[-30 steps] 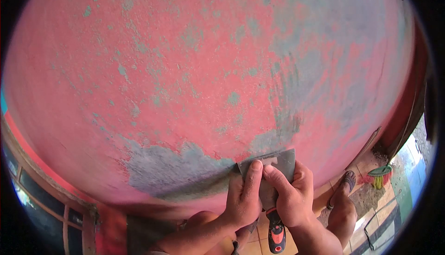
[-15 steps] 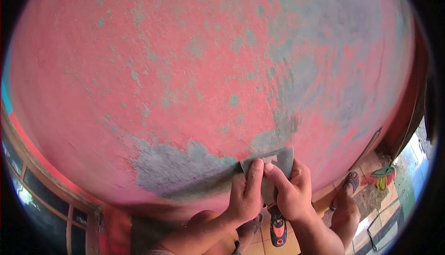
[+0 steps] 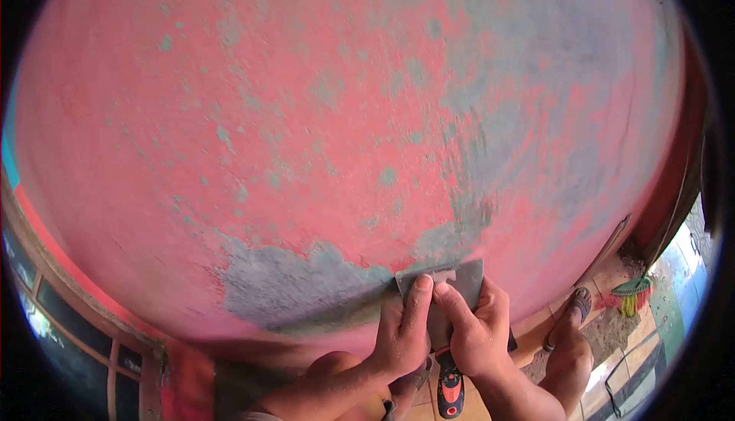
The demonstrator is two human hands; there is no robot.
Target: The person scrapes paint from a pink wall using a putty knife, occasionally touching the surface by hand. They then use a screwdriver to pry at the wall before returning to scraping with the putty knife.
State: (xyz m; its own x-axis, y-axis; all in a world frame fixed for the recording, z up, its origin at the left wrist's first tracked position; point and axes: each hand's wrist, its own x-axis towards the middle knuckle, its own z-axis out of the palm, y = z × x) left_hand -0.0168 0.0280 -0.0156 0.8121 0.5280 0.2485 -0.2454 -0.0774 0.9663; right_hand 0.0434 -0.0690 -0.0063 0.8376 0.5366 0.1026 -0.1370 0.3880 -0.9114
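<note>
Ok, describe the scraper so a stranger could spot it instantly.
Find the large pink wall with grey patches. Near its bottom, right of centre, left hand and right hand come close together. They hold the scraper, whose flat blade and black-and-orange handle set it apart from the hands.

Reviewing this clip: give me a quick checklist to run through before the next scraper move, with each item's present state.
1. Left hand on the scraper: ok, it holds the blade.
2. Right hand on the scraper: ok, it holds the blade beside the left.
3. Handle gripped: not ok, neither hand is wrapped around it; it points down between the forearms.
4. Blade edge flat against the wall: cannot tell from this angle.
5. Sandalled foot clear of the broom: ok, they are apart.
</note>
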